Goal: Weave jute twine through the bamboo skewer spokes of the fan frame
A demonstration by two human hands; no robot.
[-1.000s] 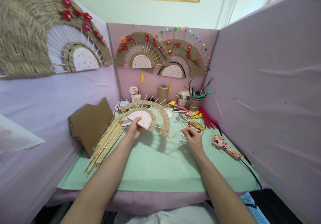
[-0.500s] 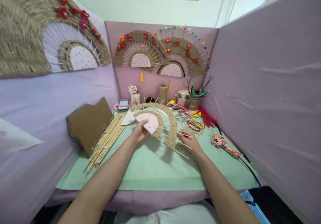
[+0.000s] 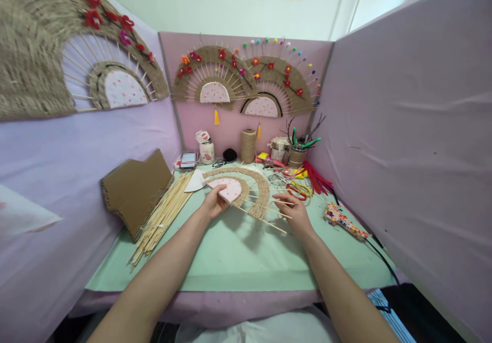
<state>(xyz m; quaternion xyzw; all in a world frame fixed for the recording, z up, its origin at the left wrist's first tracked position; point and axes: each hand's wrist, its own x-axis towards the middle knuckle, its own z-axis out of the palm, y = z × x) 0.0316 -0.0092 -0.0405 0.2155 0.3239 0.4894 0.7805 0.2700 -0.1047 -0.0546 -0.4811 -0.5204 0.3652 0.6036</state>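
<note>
A half-round fan (image 3: 262,192) of thin sticks and woven twine is held above the green tabletop, tilted, with a dotted pink-white half-disc (image 3: 231,189) at its centre. My left hand (image 3: 215,202) grips the fan by that half-disc, thumb on top. On the other side, my right hand (image 3: 294,212) is closed around stick ends at the fan's right edge; its fingertips are partly behind the sticks. Twine bands cross the sticks, whose bare ends stick out past the outer band. A white paper piece (image 3: 196,181) lies just left of the fan.
Bundled sticks (image 3: 163,215) and brown cardboard (image 3: 136,192) lie left. Behind stand a twine spool (image 3: 248,146) and a jar (image 3: 207,151). Right are scissors (image 3: 299,191), red strips (image 3: 317,179) and a patterned glue gun (image 3: 345,221) with a cable. Finished fans (image 3: 215,58) hang behind.
The fan has tipped flatter, its far edge lower, showing more of the spool and the black ball behind it. My right hand has risen slightly; my left hand keeps its hold.
</note>
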